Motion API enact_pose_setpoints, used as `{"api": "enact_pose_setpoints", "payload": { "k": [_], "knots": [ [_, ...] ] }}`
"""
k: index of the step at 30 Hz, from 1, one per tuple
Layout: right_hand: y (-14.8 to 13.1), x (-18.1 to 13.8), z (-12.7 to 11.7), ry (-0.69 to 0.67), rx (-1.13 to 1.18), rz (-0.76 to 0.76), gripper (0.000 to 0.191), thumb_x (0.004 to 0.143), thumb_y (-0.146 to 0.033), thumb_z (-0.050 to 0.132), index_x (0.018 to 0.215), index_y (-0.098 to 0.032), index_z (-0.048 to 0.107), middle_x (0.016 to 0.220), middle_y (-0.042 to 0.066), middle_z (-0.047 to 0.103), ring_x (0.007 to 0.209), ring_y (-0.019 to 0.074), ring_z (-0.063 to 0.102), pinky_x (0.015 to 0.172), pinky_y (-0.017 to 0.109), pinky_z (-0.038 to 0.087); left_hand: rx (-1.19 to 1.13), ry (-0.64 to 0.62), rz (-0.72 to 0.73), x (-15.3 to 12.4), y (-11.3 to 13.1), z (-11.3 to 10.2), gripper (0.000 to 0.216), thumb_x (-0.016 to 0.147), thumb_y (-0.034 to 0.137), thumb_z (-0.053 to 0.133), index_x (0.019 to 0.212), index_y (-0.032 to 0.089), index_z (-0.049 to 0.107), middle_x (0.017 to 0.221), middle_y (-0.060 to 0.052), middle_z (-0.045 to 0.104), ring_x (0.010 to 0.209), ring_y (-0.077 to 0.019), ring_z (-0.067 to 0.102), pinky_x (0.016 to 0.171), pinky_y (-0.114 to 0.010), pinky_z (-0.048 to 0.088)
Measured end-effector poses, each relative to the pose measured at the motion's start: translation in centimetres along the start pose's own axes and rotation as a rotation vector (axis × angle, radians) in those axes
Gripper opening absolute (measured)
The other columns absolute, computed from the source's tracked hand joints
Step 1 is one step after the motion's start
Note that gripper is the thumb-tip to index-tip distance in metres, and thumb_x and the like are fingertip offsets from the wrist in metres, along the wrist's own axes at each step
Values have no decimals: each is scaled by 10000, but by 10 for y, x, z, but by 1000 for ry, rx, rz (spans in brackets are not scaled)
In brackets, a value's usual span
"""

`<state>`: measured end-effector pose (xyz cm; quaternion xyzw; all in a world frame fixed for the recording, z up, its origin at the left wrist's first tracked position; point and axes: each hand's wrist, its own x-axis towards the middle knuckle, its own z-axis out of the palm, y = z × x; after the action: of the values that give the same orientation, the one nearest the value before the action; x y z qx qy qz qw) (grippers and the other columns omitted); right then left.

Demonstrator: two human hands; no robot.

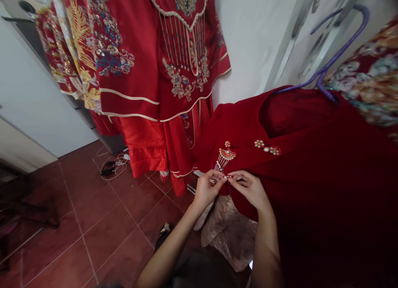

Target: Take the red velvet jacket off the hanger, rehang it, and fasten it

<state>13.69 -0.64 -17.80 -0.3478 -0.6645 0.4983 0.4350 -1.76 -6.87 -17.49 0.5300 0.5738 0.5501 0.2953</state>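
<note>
Red jacket hangs on a purple hanger, presumably to leave its front reachable. Head view: left hand and right hand pinch a tiny beaded piece just below the fan ornament — fingertips close, likely for fine control.

From my end I see 1 purple hanger carrying 1 dark red jacket: the neckline sits around the hanger's 2 arms, and the curved hook rises above it. What the hook catches on, I can't tell. Lower down I have a red tiled floor crossed by pale joint lines. Near its far edge, beside the base of a pale cabinet, a loose white cord lies looped on the tiles, with 1 small black object among the loops. At the floor's left side stands dark furniture, too dim for me to identify.
</note>
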Motion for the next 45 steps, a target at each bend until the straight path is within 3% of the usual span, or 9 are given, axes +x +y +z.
{"api": "enact_pose_setpoints", "payload": {
  "k": [7,14,18,23,26,34,41,45],
  "knots": [
    [-1,3,6,-23,-16,26,305,701,-409,775,877,-165,725,791,58,690,717,142,632,664,246,557,40,33,-4,4,-3,-5,158,826,293,636,905,156,639,814,-31,685,681,-116,606,594,-201,450],
    [-6,3,6,-31,14,53,290,688,-392,783,864,-175,708,833,66,698,741,149,634,679,262,556,-30,22,6,4,-1,-5,54,744,152,609,797,158,622,743,-7,641,637,-100,572,603,-196,452],
    [-18,-4,-3,-192,105,118,257,700,-370,780,837,-177,681,758,27,666,681,125,616,642,232,527,-210,-53,-11,11,9,-8,143,740,190,640,873,150,608,728,-5,638,631,-94,571,587,-185,457],
    [-31,-18,-20,-437,160,200,245,705,-353,780,807,-174,648,718,6,636,617,103,587,581,206,481,-369,22,-30,42,20,-6,317,829,403,618,1007,145,667,939,-75,706,784,-145,650,645,-231,539],
    [-37,-25,-30,-482,173,194,251,713,-372,772,788,-175,634,692,8,624,598,104,575,559,202,457,-504,-4,-57,57,29,-4,345,781,452,683,931,142,706,916,-66,722,804,-151,667,721,-261,564],
    [-38,-35,-46,-374,131,162,296,699,-426,775,756,-176,628,663,5,600,559,105,527,526,214,426,-741,-48,-210,52,36,13,410,638,425,821,912,130,745,903,-72,733,789,-142,670,777,-288,563],
    [-33,-49,-52,-297,144,184,222,730,-355,769,814,-183,657,748,1,623,664,110,562,622,217,460,-516,133,-12,50,38,29,279,691,370,780,825,149,676,827,-39,724,739,-121,653,733,-246,524],
    [-34,-53,-57,-257,184,178,192,739,-310,768,835,-189,655,753,-14,609,682,98,559,647,210,455,-455,158,35,51,40,34,255,718,352,753,826,149,642,765,-31,703,705,-114,646,702,-231,515]
  ]
}}
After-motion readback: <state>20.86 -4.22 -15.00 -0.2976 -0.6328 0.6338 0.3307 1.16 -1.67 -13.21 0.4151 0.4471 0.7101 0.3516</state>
